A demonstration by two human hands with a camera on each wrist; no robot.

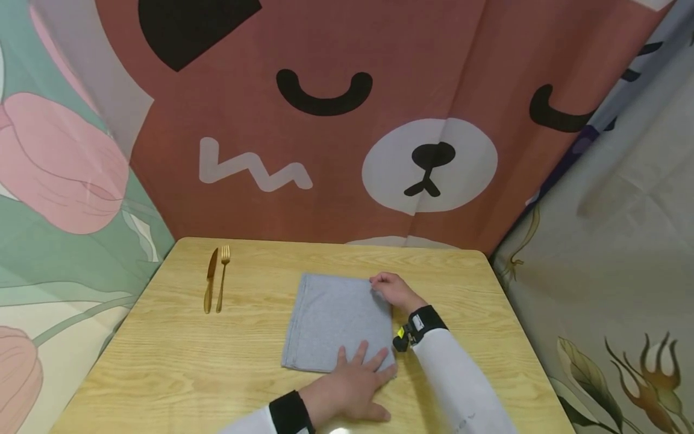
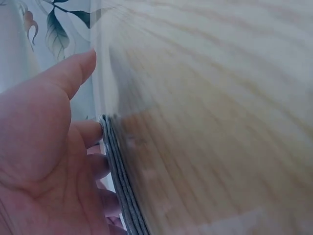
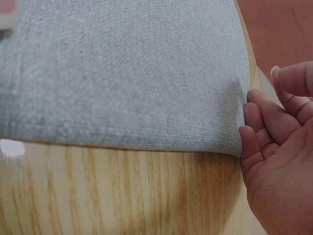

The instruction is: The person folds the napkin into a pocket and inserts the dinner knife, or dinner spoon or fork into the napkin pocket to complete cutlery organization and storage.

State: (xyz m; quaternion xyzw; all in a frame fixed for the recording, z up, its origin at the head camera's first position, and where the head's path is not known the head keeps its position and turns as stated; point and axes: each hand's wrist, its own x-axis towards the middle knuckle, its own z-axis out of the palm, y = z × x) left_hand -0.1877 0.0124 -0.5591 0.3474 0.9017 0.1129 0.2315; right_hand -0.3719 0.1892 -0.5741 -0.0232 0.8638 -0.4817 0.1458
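A folded grey cloth napkin [image 1: 341,319] lies flat on the wooden table, its stacked layers [image 2: 124,186] visible edge-on in the left wrist view. My left hand [image 1: 355,383] is spread over its near right corner, fingers straight on the cloth and thumb out on the tabletop. At the far right corner is my right hand [image 1: 398,290], with curled fingers holding the edge. In the right wrist view, fingertips [image 3: 250,139] meet the corner and small creases run toward them. The thumb of that hand stays apart from the cloth.
A gold knife [image 1: 210,280] and a gold fork [image 1: 223,277] lie side by side on the left of the table [image 1: 162,355]. Printed curtains [image 1: 336,211] hang close along the table's back and both sides.
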